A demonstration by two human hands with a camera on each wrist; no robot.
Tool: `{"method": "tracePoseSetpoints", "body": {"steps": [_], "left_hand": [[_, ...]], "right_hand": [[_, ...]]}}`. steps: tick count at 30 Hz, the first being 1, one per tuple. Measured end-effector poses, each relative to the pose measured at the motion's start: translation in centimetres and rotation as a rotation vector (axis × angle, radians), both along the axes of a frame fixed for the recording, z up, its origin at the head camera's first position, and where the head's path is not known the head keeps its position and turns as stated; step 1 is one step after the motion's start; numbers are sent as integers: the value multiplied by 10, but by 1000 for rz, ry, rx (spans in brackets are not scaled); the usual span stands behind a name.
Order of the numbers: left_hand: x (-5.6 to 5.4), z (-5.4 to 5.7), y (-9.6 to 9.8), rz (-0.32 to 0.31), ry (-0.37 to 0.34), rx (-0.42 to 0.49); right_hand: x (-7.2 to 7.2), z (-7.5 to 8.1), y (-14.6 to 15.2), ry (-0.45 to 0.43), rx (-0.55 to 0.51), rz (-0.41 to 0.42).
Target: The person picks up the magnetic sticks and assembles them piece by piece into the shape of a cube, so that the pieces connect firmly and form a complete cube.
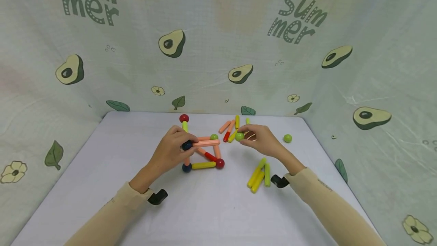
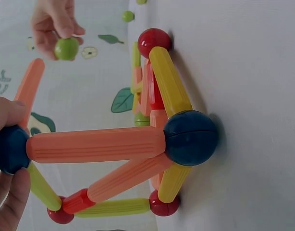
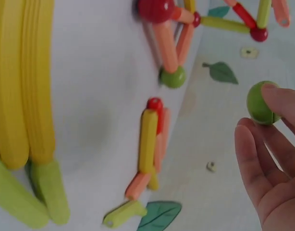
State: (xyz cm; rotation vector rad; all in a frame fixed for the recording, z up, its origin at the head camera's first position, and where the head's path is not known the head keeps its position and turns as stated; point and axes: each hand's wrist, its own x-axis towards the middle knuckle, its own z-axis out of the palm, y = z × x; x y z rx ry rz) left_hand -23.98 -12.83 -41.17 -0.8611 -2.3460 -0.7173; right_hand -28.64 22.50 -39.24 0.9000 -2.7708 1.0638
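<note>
My left hand [image 1: 172, 148] grips a dark blue ball [image 2: 12, 150] at the top of a frame built from coloured rods and balls. From that ball a salmon rod [image 1: 206, 143] reaches right, its far end free. Another salmon rod [image 2: 97, 144] runs down to a second blue ball [image 2: 191, 138] on the table. Red balls [image 1: 220, 163] and a yellow rod [image 1: 203, 165] form part of the base, with a green ball [image 1: 214, 136] at its back. Off to the right, my right hand [image 1: 265, 139] pinches a loose green ball [image 3: 261, 103] between thumb and fingers, raised above the table and apart from the frame.
Several yellow and lime rods [image 1: 257, 177] lie near the right forearm. Behind the right hand is a scatter of salmon, red and yellow rods [image 1: 232, 126]. One more green ball [image 1: 288, 138] sits farther right. A patterned cloth [image 1: 211, 67] hangs behind the white table [image 1: 218, 215].
</note>
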Motion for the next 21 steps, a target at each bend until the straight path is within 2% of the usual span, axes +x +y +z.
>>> {"method": "tracePoseSetpoints", "body": {"steps": [4, 8, 16, 21], "left_hand": [[1, 0, -1, -2, -5, 1], [0, 0, -1, -4, -1, -2], [-2, 0, -1, -9, 8, -22], [-5, 5, 7, -20, 82, -68]], "right_hand": [[12, 7, -23, 21, -34, 90], [18, 7, -37, 47, -54, 147], [21, 7, -45, 44, -55, 136], [23, 10, -46, 57, -65, 136]]}}
